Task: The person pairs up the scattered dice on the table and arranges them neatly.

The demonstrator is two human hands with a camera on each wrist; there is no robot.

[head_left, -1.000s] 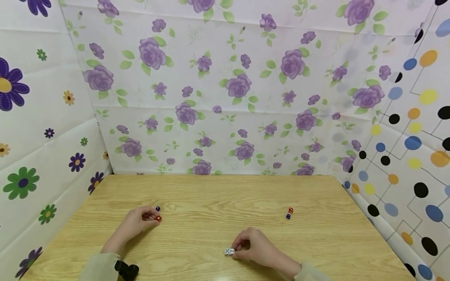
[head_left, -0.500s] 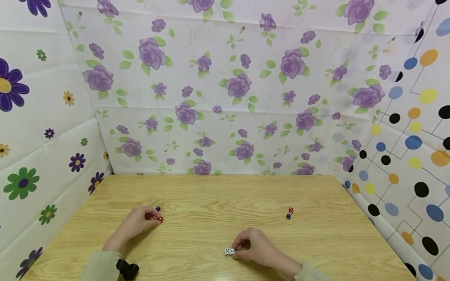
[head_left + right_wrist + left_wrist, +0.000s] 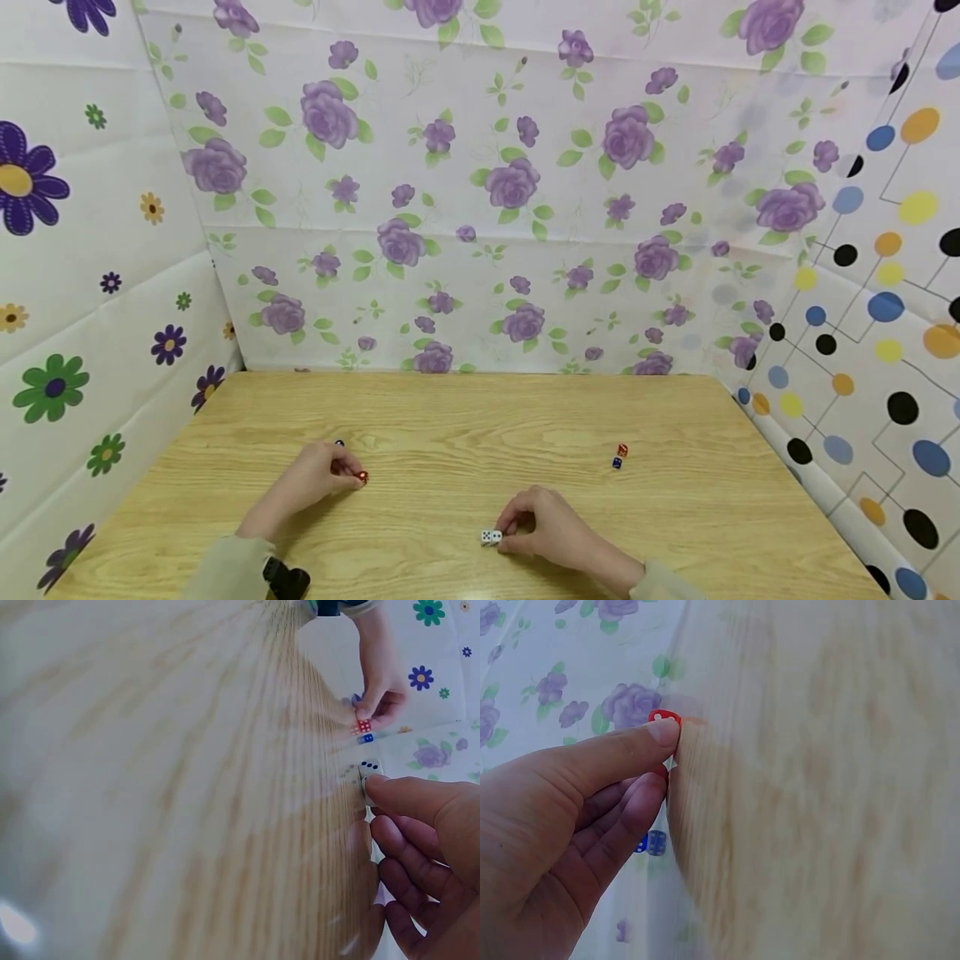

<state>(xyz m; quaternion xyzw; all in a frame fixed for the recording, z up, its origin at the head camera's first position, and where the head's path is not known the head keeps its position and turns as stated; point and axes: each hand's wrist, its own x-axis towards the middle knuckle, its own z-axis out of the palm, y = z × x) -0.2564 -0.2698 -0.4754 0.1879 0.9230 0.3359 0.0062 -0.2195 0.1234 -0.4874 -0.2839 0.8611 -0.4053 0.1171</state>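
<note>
My left hand (image 3: 318, 477) pinches a red die (image 3: 363, 477) between thumb and fingertips, low over the left part of the table. In the left wrist view the thumb covers much of that red die (image 3: 664, 715). A blue die (image 3: 340, 443) lies just behind the hand, partly hidden by it. Near the front middle, two white dice (image 3: 487, 537) sit side by side. My right hand (image 3: 553, 531) holds the right one of the pair between thumb and fingers; the right wrist view shows the thumb against a white die (image 3: 370, 766).
Farther right on the wooden table (image 3: 480, 417), another red die (image 3: 622, 450) lies close to another blue die (image 3: 617, 462). A flowered cloth (image 3: 465, 192) hangs behind the table, with patterned cloths at both sides. A black strap device (image 3: 287, 579) is on the left wrist.
My left hand has slid right and slightly nearer with the red die, away from the blue die, which is now more covered by the hand. The right hand and white dice stay put.
</note>
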